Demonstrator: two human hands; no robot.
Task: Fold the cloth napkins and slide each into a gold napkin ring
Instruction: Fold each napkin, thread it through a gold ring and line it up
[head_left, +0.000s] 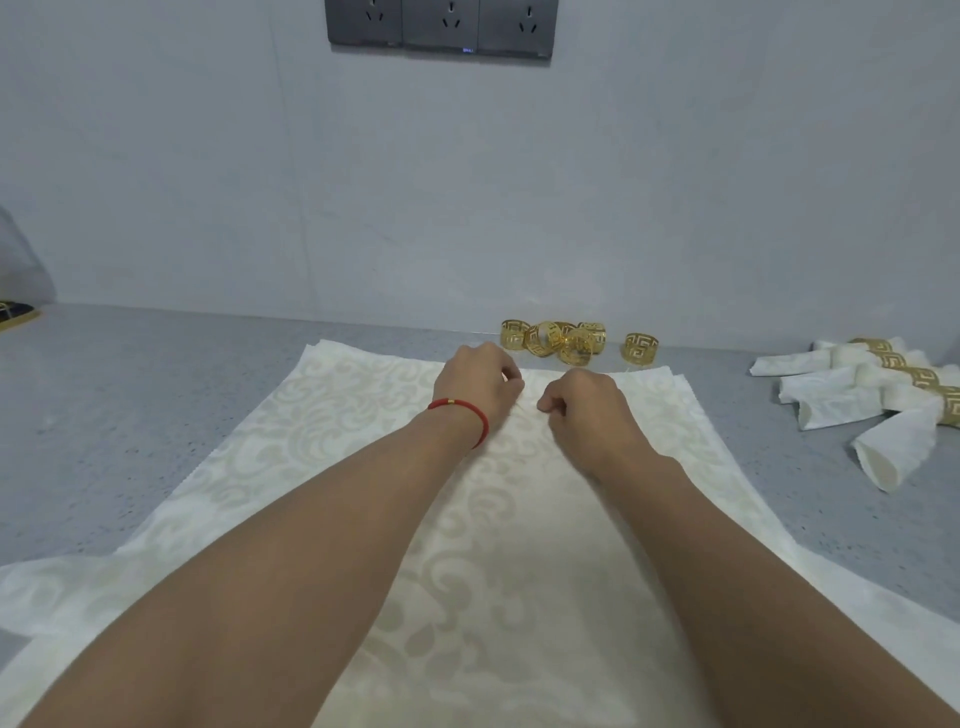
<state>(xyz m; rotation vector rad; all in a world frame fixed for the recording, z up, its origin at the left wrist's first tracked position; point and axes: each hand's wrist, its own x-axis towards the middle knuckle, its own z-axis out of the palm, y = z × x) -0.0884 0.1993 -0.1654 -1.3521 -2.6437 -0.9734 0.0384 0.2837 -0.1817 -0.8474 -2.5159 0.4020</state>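
Observation:
A cream napkin (322, 431) with a pale scroll pattern lies spread flat on the grey counter, on top of other napkins whose edges show at the right and bottom left. Both my hands sit close together near its far middle. My left hand (480, 384), with a red cord on the wrist, pinches the cloth with curled fingers. My right hand (587, 405) is curled the same way and pinches the cloth beside it. Several gold napkin rings (558, 340) lie in a cluster just beyond my hands, with one more ring (640, 348) standing to their right.
Rolled napkins in gold rings (878, 387) lie in a heap at the right of the counter (130, 395). A grey wall with a strip of sockets (441, 26) rises behind. A dark object with a gold edge (15, 314) shows at the far left.

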